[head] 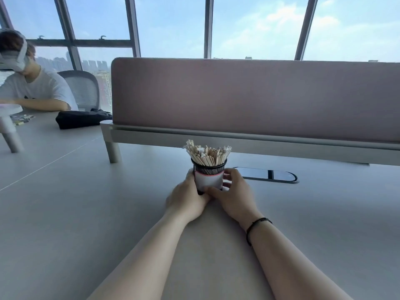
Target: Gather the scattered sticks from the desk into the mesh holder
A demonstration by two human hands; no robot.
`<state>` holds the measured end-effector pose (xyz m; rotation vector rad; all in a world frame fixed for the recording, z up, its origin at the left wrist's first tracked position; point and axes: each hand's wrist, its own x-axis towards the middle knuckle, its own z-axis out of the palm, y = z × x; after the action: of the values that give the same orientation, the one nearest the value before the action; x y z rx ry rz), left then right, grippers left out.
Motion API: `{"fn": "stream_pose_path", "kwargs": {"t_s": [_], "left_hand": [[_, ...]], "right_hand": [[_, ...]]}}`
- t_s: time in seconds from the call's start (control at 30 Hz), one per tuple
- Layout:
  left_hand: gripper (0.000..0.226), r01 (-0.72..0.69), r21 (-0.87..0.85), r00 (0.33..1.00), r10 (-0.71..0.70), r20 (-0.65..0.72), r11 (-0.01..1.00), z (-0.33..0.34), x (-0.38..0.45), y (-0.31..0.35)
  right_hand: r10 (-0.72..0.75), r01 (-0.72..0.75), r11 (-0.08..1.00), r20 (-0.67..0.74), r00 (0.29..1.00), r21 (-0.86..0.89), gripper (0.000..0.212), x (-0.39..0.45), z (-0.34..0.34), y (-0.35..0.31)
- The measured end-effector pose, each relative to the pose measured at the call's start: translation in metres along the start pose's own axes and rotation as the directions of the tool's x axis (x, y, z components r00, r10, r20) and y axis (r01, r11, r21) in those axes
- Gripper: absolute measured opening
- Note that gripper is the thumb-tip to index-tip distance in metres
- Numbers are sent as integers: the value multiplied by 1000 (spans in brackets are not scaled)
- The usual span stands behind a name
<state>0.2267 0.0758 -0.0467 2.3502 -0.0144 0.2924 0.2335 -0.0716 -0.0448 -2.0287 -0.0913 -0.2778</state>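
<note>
Sticks (206, 153) stand packed and fanned out above the rim of the mesh holder (209, 176), which sits upright on the desk (86, 213). I have my left hand (187, 198) and right hand (232, 194) both clasped around the holder. I see no loose sticks nearby. Squeezing or tilting it could spill the crowded bundle, or knock it toward the cable hatch (267, 174) just right of the holder.

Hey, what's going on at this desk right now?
A person has both hands around a mesh holder standing upright on the desk: left hand on one side, right hand on the other. The holder is packed with sticks. No loose sticks show on the desk.
</note>
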Motion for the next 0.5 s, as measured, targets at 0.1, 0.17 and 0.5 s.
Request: {"fn": "stream_pose_path", "kwargs": {"t_s": [0.1, 0.17, 0.5], "left_hand": [[70, 15, 51, 1000, -15, -8, 999, 4, 19, -5], [69, 24, 73, 1000, -24, -11, 997, 6, 26, -7], [86, 59, 86, 998, -57, -23, 995, 2, 22, -2]], "right_hand": [[-12, 12, 1000, 3, 1000, 1, 61, 16, 6, -2], [-13, 13, 1000, 0, 1000, 6, 63, 25, 8, -1], [-9, 10, 1000, 25, 1000, -27, 83, 19, 8, -5]]}}
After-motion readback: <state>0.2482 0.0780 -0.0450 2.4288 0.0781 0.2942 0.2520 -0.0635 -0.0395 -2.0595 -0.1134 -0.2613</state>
